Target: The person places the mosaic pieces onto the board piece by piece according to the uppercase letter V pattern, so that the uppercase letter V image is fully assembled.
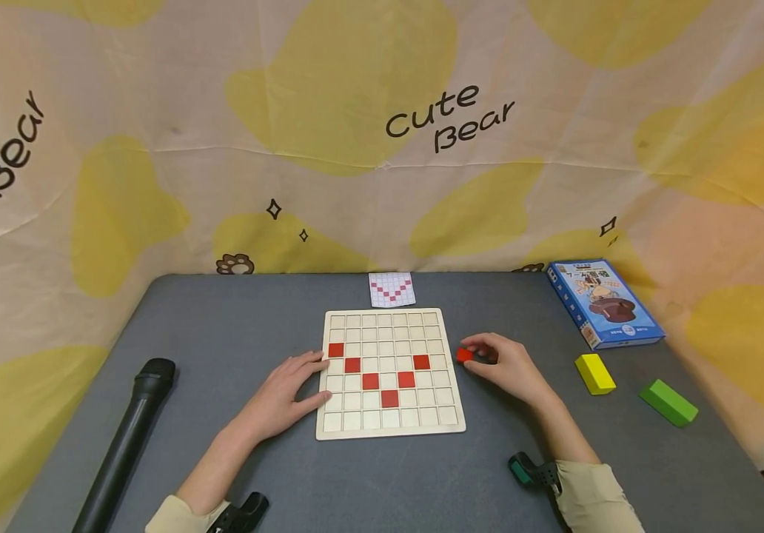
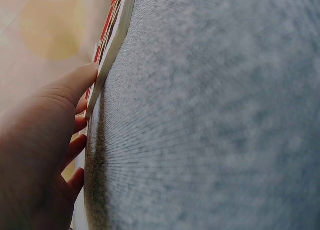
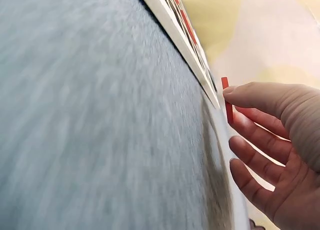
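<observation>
A pale wooden grid board [image 1: 391, 429] lies flat on the grey table, with several red square tiles set in its cells in a slanting, V-like run. My left hand [image 1: 286, 396] rests at the board's left edge, fingers fairly straight, thumb and fingertips touching the rim. Just off the board's right edge, my right hand [image 1: 505, 364] pinches a small red tile [image 1: 465, 355] between thumb and fingers. The right wrist view shows that tile [image 3: 227, 100] edge-on, held near the board's edge. Behind the board lies a small pattern card [image 1: 391, 289] with a pink V of squares.
At the back right is a blue box [image 1: 605, 303]. A yellow block [image 1: 595, 374] and a green block [image 1: 668, 403] lie to the right of my right hand. A black microphone [image 1: 130, 437] lies on the left. Patterned cloth [image 1: 329, 96] hangs behind the table.
</observation>
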### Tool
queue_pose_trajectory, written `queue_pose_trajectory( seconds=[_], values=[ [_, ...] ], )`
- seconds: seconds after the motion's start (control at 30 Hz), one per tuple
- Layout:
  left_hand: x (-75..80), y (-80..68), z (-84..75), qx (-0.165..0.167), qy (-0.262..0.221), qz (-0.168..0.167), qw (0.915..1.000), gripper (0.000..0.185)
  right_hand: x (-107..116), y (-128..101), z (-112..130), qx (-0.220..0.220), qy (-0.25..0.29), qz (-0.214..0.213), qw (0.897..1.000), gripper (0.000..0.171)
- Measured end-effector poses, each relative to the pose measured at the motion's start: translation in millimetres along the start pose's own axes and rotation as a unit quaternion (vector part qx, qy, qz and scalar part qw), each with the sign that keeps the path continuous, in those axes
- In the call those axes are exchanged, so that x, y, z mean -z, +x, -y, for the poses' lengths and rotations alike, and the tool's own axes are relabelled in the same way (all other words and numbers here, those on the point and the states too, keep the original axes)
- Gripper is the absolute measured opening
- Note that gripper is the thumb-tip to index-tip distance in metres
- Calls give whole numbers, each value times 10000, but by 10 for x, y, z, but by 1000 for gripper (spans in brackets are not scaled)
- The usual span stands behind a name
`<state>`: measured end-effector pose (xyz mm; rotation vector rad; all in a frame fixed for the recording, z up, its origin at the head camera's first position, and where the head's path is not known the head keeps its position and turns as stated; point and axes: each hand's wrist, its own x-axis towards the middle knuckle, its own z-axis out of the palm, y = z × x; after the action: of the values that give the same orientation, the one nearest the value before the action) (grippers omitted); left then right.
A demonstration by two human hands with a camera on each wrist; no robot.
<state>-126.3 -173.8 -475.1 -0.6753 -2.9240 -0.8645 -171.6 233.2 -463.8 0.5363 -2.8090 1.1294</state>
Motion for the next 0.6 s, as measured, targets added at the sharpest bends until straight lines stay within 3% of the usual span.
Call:
queue_pose_trajectory(
  seconds=[0.3,0.6],
  values=[
    [-5,0,18,0,10,-13,10000,57,-188,244,88,140,198,152,9996,31],
    [-28,4,27,16,3,1,10000,57,-264,333,129,109,189,261,9994,30]
  ],
)
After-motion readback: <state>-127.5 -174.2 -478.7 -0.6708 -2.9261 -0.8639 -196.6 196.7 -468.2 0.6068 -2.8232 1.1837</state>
